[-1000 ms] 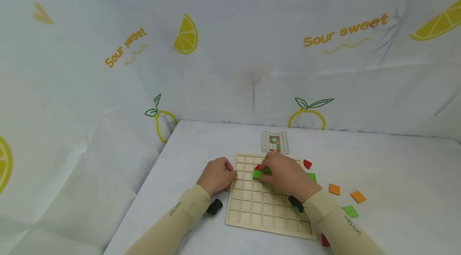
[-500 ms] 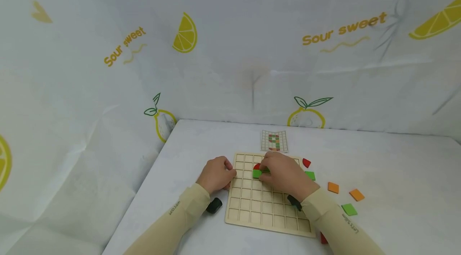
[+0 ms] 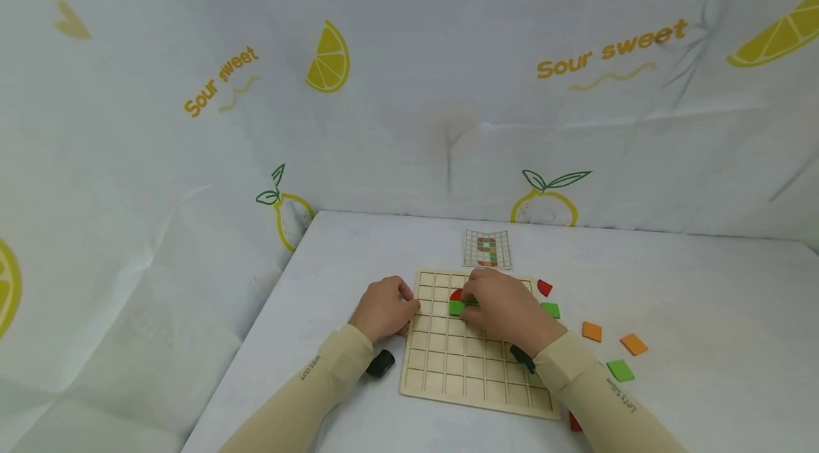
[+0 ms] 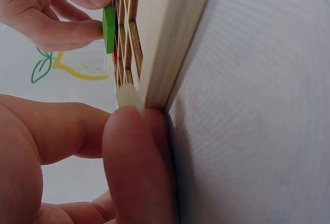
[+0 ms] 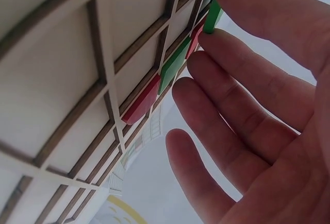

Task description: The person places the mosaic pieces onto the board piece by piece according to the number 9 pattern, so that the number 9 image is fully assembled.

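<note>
My left hand [image 3: 386, 308] pinches the left edge of a pale wooden grid board [image 3: 444, 368]. In the left wrist view its thumb and finger meet at the board's corner edge [image 4: 157, 74]. Over the upper part of the board, my right hand [image 3: 508, 307] holds a green square tile [image 3: 456, 308] between thumb and index finger. That green tile [image 5: 211, 18] stands slightly proud of the grid in the right wrist view, its other fingers loosely bent. Beyond it a red quarter-round tile [image 5: 195, 39], a green tile [image 5: 174, 64] and another red tile [image 5: 142, 100] sit in cells.
A pattern card [image 3: 488, 249] lies behind the board. To the right are loose tiles: a red quarter-round [image 3: 544, 287], green squares [image 3: 620, 370], orange squares [image 3: 591, 331] and a red piece [image 3: 575, 422] partly under the right sleeve. Black wrist devices [image 3: 381, 364] sit under both wrists.
The green tile in my right fingers has gone from tilted to squared up with its cell, below the red quarter-round. Both hands have otherwise stayed nearly in place.
</note>
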The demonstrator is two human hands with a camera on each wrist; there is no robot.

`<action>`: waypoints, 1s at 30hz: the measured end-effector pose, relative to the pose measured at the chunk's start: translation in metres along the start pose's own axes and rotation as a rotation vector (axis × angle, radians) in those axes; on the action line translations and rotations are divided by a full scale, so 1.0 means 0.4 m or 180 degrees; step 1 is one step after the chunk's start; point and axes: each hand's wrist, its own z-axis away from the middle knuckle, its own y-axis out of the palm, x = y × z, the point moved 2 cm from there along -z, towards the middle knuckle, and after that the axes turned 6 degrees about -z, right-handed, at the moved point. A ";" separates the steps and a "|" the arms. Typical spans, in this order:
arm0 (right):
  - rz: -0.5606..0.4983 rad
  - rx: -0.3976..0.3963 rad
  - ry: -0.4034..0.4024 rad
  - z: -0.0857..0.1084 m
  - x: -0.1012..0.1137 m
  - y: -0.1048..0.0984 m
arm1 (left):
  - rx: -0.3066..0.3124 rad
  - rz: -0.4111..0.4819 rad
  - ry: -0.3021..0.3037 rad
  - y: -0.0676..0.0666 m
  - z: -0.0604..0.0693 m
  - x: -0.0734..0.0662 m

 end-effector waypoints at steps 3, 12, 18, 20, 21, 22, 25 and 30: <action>0.0043 0.0003 -0.0031 -0.001 0.001 0.001 | -0.0014 0.0004 0.0001 0.000 0.000 0.000; 0.0149 -0.0011 -0.0065 -0.002 0.003 0.002 | -0.0007 0.0015 -0.0010 0.002 -0.002 0.000; 0.0132 0.0006 0.0003 -0.006 0.003 0.003 | -0.0013 0.0008 -0.0008 0.002 -0.003 0.001; 0.0114 0.0008 0.0025 -0.006 0.003 0.002 | -0.0013 0.0011 -0.0011 0.002 -0.002 0.001; 0.0110 0.0006 0.0029 -0.005 0.003 0.002 | -0.0016 0.0009 -0.0013 0.002 -0.002 0.000; 0.0111 0.0004 0.0025 -0.004 0.002 0.001 | -0.0014 0.0011 -0.0016 0.002 -0.002 0.000; 0.0101 0.0009 0.0012 0.001 -0.002 -0.004 | -0.0013 0.0013 -0.0028 0.002 0.000 -0.001; -0.0065 0.0034 0.0175 0.020 -0.024 -0.033 | -0.0015 0.0003 -0.0027 -0.002 0.003 0.000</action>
